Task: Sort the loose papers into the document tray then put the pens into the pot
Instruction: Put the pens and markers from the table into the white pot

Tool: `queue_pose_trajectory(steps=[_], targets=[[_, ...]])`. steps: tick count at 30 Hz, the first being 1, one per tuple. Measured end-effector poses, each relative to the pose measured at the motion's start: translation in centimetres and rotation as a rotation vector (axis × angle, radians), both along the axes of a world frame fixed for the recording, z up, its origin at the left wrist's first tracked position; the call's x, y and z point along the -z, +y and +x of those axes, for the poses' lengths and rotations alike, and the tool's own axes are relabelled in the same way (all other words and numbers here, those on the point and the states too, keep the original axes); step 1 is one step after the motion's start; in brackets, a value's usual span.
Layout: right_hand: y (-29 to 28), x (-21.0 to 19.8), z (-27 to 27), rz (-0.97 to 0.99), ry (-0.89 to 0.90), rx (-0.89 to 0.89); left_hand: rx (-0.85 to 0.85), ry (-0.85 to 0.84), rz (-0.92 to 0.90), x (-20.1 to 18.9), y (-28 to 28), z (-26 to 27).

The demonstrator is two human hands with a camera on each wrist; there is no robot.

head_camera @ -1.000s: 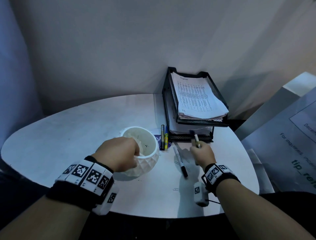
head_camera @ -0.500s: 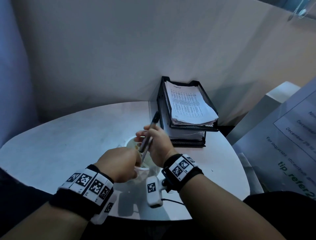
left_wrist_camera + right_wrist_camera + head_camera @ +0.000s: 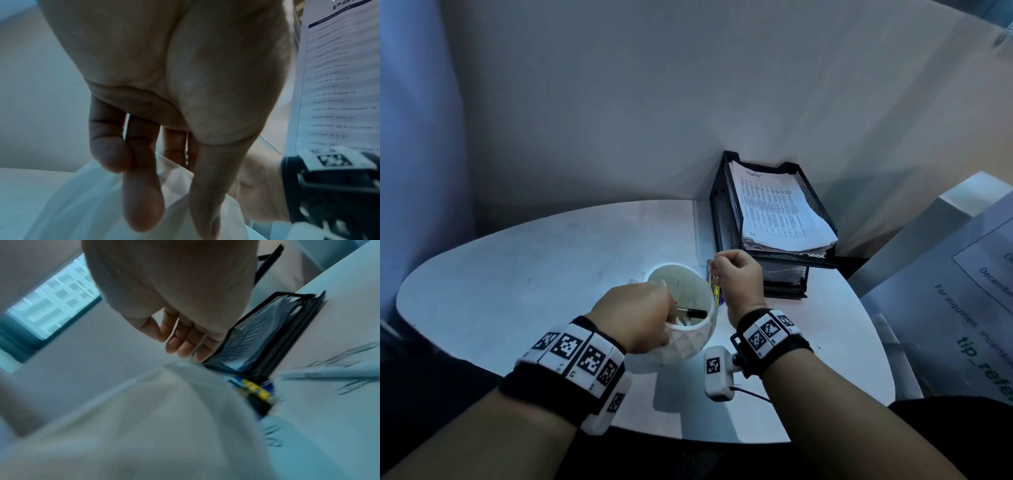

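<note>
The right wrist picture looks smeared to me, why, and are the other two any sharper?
Right wrist view: motion blur streaks the pot and pens. Left wrist view: the left hand is fairly sharp but dim, its far wristband soft. Head view: sharpest, bluish light, table edge bowed by the wide lens.

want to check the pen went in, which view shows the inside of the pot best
The head view. It looks down into the pot, where a black pen lies near the left hand, which grips the rim. The left wrist view shows only the pot's outer wall past the fingers. The right wrist view shows it as a white blur, nothing of the inside.
</note>
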State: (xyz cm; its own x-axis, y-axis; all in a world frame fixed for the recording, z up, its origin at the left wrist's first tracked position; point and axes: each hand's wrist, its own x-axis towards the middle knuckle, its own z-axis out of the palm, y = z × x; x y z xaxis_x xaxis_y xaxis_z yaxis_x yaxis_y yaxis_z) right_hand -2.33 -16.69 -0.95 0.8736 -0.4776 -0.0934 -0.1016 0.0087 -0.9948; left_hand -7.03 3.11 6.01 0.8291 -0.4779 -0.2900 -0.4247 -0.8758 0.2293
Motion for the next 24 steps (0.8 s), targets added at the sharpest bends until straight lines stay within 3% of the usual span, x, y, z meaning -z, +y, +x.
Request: queue_pose_trajectory(steps=[4,9,14,24], targets=[[-4.3,4.0,-0.9,-0.372,0.297,0.107,-0.023,0.017,0.007,0.2,0.4,0.2],[-7.7,7.8,-2.9,-0.685,0.613,-0.016,-0.062,0.028,-0.002,0.3,1.0,0.7],[-8.2,10.0,-2.8,-0.814,0.662,-0.071,-0.075,0.031,0.004,0.4,1.4,1.2],[-7.0,8.2,-1.2,-0.793,0.612,-0.138,-0.079,0.052,-0.008,0.4,1.4,1.9]])
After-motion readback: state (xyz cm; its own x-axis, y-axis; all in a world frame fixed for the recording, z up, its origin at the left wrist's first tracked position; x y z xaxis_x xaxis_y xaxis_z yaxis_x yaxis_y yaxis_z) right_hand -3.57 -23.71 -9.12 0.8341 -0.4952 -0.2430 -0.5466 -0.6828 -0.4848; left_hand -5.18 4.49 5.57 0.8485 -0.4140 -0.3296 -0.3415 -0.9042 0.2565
